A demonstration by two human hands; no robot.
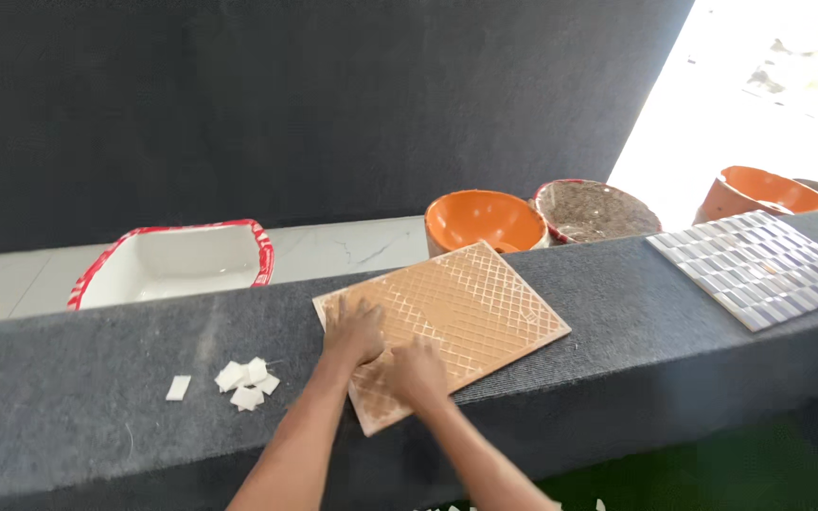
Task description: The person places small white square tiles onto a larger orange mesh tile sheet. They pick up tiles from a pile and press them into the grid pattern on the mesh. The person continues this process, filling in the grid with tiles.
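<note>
A tan tile (471, 308) with a raised diamond grid lies face-down on a dark grey carpeted ledge (617, 284), turned at an angle. My left hand (354, 331) rests flat on its near-left part, fingers spread. My right hand (417, 372) presses on the tile's near corner beside it, fingers bent down onto the surface. Neither hand grips the tile; both lie on top of it.
A small pile of white squares (246, 381) and one loose white piece (178, 388) lie left of the tile. A grey mosaic sheet (759, 265) lies at right. Behind the ledge stand a red-rimmed white basin (177, 265), an orange bowl (485, 220), a speckled basin (594, 210) and another orange bowl (759, 192).
</note>
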